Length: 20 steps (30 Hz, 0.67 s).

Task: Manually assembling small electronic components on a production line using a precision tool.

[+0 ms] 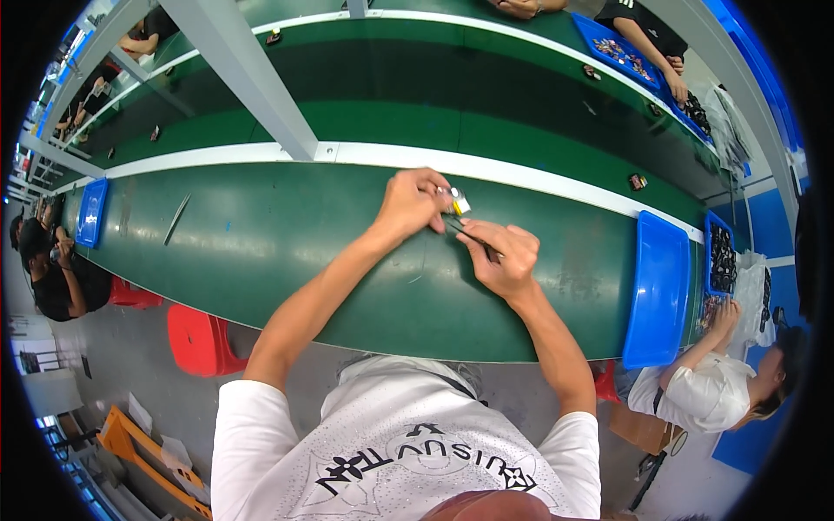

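Observation:
Over the green bench, my left hand is closed with its fingertips round a small part, white with a yellow band. Much of that part is hidden by the fingers, and its exact kind is too small to make out. Just to the right and nearer to me, my right hand is closed round slim dark tweezers. Their tip points up and left, close beside the part; whether it touches I cannot tell.
Another thin pair of tweezers lies far left. A blue tray stands at the right, a smaller blue tray at the far left. Beyond the white rail runs a green belt with small parts. Co-workers sit around; a red stool stands below.

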Motion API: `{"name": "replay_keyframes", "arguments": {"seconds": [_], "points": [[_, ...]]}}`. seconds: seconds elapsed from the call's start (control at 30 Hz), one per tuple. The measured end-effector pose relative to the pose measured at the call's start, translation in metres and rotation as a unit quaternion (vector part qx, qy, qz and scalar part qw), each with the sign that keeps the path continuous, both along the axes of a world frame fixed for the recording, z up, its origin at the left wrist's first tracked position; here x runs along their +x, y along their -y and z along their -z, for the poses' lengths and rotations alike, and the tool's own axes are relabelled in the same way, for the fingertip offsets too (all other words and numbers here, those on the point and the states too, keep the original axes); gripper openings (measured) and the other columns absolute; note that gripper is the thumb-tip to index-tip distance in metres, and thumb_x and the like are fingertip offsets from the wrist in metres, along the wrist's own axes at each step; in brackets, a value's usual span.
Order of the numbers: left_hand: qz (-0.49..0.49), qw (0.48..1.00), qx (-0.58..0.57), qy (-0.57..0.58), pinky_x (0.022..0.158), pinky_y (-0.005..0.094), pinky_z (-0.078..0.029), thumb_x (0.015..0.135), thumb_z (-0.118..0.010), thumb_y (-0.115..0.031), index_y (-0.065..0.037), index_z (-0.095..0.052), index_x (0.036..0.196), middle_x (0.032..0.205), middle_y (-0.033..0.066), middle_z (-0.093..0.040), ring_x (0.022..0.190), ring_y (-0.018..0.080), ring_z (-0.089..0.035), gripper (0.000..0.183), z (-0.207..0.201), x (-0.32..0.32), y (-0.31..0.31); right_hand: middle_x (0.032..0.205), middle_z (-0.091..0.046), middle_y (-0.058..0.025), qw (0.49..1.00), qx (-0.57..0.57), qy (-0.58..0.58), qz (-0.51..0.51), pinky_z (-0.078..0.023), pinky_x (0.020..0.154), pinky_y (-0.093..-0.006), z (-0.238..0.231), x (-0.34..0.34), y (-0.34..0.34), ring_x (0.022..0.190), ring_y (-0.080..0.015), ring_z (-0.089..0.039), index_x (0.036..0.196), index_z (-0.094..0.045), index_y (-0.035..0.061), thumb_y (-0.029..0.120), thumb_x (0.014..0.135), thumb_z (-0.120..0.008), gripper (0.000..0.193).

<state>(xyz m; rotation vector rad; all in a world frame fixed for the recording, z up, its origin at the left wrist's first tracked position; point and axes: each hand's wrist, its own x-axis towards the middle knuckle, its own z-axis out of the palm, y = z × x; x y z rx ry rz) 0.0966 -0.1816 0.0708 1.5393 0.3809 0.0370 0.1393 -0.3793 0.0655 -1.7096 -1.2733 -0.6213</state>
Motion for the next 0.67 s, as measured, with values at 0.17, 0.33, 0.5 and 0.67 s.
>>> {"name": "replay_keyframes", "arguments": {"seconds": [0.17,0.33,0.5,0.67], "points": [[-0.108,0.991,0.048,0.065,0.056,0.0280,-0.059,0.090,-0.071,-0.001,0.010,-0.062,0.106,0.083,0.0147,-0.072,0.062,0.0189,-0.072,0.021,0.000,0.078,-0.048,0.089,-0.079,-0.0071,0.997,0.048,-0.057,0.028,-0.041,0.048,-0.0253,-0.010,0.003,0.006,0.062,-0.0160,-0.071,0.088,-0.074,0.0048,-0.001,0.073,-0.085,0.019],[-0.165,0.950,0.264,0.039,0.043,0.0307,-0.055,0.093,-0.073,-0.012,0.013,-0.063,0.107,0.084,0.0182,-0.071,0.057,0.0201,-0.072,0.030,0.017,0.107,-0.087,0.089,-0.079,-0.0075,0.993,0.066,-0.096,0.025,-0.044,0.048,-0.0257,0.001,0.004,0.000,0.053,-0.0153,-0.065,0.086,-0.074,0.0042,-0.002,0.074,-0.084,0.017],[-0.243,0.788,0.558,0.092,0.078,0.0540,-0.054,0.099,-0.066,-0.036,0.008,-0.050,0.132,0.117,0.0269,-0.057,0.092,0.0480,-0.066,0.057,0.018,0.078,-0.066,0.088,-0.078,-0.0054,0.989,0.079,-0.116,0.056,-0.042,0.046,-0.0262,0.006,0.013,0.007,0.042,-0.0124,-0.051,0.086,-0.074,0.0051,0.000,0.075,-0.084,0.016],[-0.139,0.857,0.445,0.218,0.073,0.0442,-0.053,0.098,-0.064,-0.014,-0.001,-0.060,0.116,0.109,0.0198,-0.061,0.092,0.0373,-0.066,0.022,0.021,0.033,-0.034,0.085,-0.078,-0.0065,0.983,0.097,-0.133,0.081,-0.036,0.043,-0.0249,0.010,0.017,0.007,0.041,-0.0081,-0.043,0.091,-0.076,0.0044,0.001,0.076,-0.085,0.018]]}}
